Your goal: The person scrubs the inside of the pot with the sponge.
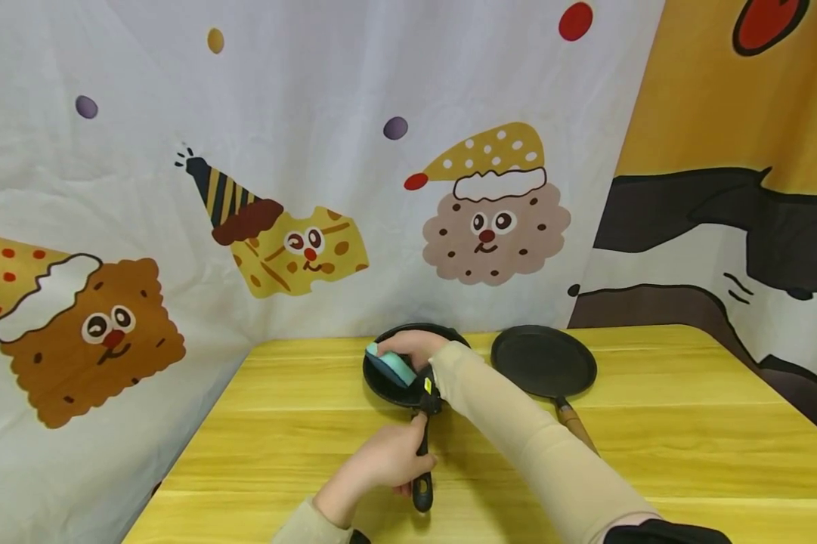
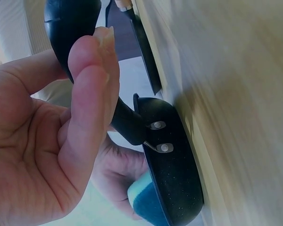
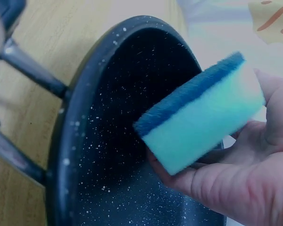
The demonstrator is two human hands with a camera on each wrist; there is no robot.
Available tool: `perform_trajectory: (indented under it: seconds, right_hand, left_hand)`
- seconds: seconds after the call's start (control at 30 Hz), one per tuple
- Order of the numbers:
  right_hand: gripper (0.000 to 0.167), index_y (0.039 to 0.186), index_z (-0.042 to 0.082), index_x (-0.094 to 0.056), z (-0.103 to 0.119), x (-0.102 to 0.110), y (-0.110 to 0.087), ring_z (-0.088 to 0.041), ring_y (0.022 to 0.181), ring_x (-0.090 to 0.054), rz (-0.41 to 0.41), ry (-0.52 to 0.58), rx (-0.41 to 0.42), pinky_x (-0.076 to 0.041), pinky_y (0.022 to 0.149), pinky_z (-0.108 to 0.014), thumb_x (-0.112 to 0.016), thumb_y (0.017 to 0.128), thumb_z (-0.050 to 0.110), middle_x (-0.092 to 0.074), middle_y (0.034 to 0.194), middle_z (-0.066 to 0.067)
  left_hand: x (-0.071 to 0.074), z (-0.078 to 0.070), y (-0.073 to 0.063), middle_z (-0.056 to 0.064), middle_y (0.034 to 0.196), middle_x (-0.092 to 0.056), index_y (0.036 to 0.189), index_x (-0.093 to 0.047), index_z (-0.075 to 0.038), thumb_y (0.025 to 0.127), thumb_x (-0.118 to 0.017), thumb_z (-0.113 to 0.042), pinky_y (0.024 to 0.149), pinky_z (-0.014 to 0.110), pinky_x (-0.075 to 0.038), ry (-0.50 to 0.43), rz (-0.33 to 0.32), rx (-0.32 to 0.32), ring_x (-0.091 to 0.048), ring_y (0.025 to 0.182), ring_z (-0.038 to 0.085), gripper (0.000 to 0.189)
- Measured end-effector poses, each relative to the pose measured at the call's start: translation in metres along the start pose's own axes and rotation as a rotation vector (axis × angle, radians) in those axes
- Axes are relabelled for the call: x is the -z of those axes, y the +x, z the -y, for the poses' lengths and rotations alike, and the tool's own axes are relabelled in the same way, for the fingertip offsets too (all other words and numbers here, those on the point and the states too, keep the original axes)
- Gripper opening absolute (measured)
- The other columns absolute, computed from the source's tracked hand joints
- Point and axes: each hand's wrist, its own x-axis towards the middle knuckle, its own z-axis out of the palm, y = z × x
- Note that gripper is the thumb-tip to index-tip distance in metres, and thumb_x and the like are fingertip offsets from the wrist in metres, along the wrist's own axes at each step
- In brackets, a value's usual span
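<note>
A dark speckled frying pan sits on the table near its back edge, its black handle pointing toward me. My left hand grips that handle, thumb along the top and fingers wrapped around it, as the left wrist view also shows. Over the inside of the pan, my right hand holds a sponge between thumb and fingers. The sponge is mint green with a dark blue scrubbing layer, and that layer faces the pan. In the head view, the right hand and forearm hide part of the pan.
A flat black griddle pan lies to the right, its wooden handle partly behind my right sleeve. The wooden table ends at a white curtain printed with cartoon snacks.
</note>
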Motion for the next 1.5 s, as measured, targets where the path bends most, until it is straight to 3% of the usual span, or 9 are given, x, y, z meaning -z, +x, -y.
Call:
perform_trajectory:
  seconds: [0.23, 0.4, 0.53, 0.77, 0.9, 1.0, 1.13, 1.3, 1.5]
  right_hand:
    - [0.047, 0.131, -0.003, -0.051, -0.003, -0.003, 0.014, -0.030, 0.098, -0.058, -0.033, 0.012, 0.014, -0.051, 0.082, -0.042, -0.066, 0.093, 0.020, -0.056, 0.114, -0.015]
    - [0.053, 0.136, -0.004, -0.047, -0.005, -0.001, 0.019, -0.033, 0.107, -0.058, -0.088, -0.020, 0.029, -0.051, 0.086, -0.045, -0.066, 0.092, 0.021, -0.054, 0.122, -0.017]
    - [0.052, 0.139, -0.001, -0.048, -0.008, 0.003, 0.018, -0.035, 0.120, -0.051, -0.160, -0.076, 0.050, -0.046, 0.095, -0.052, -0.064, 0.094, 0.020, -0.050, 0.135, -0.018]
    - [0.051, 0.143, 0.002, -0.047, -0.012, 0.010, 0.009, -0.027, 0.113, -0.054, -0.280, -0.451, 0.138, -0.048, 0.086, -0.036, -0.058, 0.097, 0.022, -0.048, 0.142, -0.015]
    - [0.051, 0.141, 0.003, -0.050, -0.013, 0.013, 0.007, -0.029, 0.121, -0.052, -0.307, -0.653, 0.169, -0.047, 0.092, -0.036, -0.060, 0.096, 0.023, -0.049, 0.142, -0.014]
    - [0.053, 0.142, 0.008, -0.050, -0.015, 0.013, 0.008, -0.032, 0.133, -0.040, -0.296, -0.775, 0.162, -0.042, 0.099, -0.039, -0.063, 0.095, 0.027, -0.046, 0.145, -0.012]
    - [0.054, 0.143, 0.013, -0.050, -0.016, 0.014, 0.010, -0.034, 0.137, -0.033, -0.249, -0.875, 0.142, -0.041, 0.098, -0.040, -0.063, 0.094, 0.030, -0.042, 0.148, -0.013]
    - [0.053, 0.146, 0.021, -0.047, -0.015, 0.019, 0.007, -0.034, 0.132, -0.035, -0.199, -0.969, 0.074, -0.038, 0.087, -0.041, -0.059, 0.094, 0.026, -0.033, 0.152, -0.016]
    - [0.054, 0.147, 0.029, -0.045, -0.013, 0.023, 0.003, -0.033, 0.132, -0.034, -0.196, -1.100, 0.011, -0.036, 0.082, -0.041, -0.059, 0.096, 0.021, -0.031, 0.154, -0.012]
  left_hand:
    - [-0.001, 0.000, -0.002, -0.004, 0.044, -0.055, 0.147, -0.026, 0.010, 0.093, -0.063, -0.020, 0.050, 0.022, -0.048, 0.017, -0.018, -0.022, -0.057, 0.037, 0.018, 0.072]
    - [-0.003, 0.000, -0.002, -0.004, 0.044, -0.055, 0.148, -0.026, 0.009, 0.094, -0.062, -0.020, 0.048, 0.023, -0.048, 0.016, -0.019, -0.011, -0.058, 0.037, 0.019, 0.072]
    - [-0.004, -0.001, -0.001, -0.005, 0.043, -0.055, 0.147, -0.027, 0.010, 0.094, -0.062, -0.022, 0.056, 0.019, -0.048, 0.041, -0.027, -0.017, -0.058, 0.037, 0.016, 0.071]
    - [-0.006, -0.003, -0.001, -0.006, 0.042, -0.053, 0.146, -0.029, 0.011, 0.094, -0.062, -0.022, 0.055, 0.018, -0.048, 0.061, -0.039, -0.025, -0.057, 0.036, 0.016, 0.070]
    - [-0.007, -0.003, -0.001, -0.005, 0.042, -0.054, 0.146, -0.029, 0.011, 0.094, -0.062, -0.021, 0.053, 0.019, -0.048, 0.039, -0.039, -0.022, -0.058, 0.037, 0.018, 0.070]
    - [-0.007, -0.002, -0.002, -0.005, 0.043, -0.054, 0.147, -0.028, 0.011, 0.094, -0.061, -0.022, 0.056, 0.019, -0.048, 0.036, -0.035, -0.016, -0.059, 0.038, 0.019, 0.071]
    - [-0.008, -0.001, -0.002, -0.003, 0.044, -0.055, 0.147, -0.026, 0.011, 0.095, -0.062, -0.023, 0.056, 0.020, -0.049, 0.017, -0.033, -0.005, -0.060, 0.039, 0.020, 0.072]
    - [-0.007, 0.000, -0.001, -0.004, 0.044, -0.055, 0.147, -0.026, 0.011, 0.095, -0.062, -0.023, 0.053, 0.021, -0.048, 0.021, -0.037, -0.003, -0.058, 0.037, 0.016, 0.073]
    - [-0.005, -0.001, -0.002, -0.003, 0.045, -0.055, 0.148, -0.025, 0.011, 0.095, -0.063, -0.023, 0.046, 0.024, -0.047, 0.017, -0.031, 0.000, -0.057, 0.037, 0.016, 0.073]
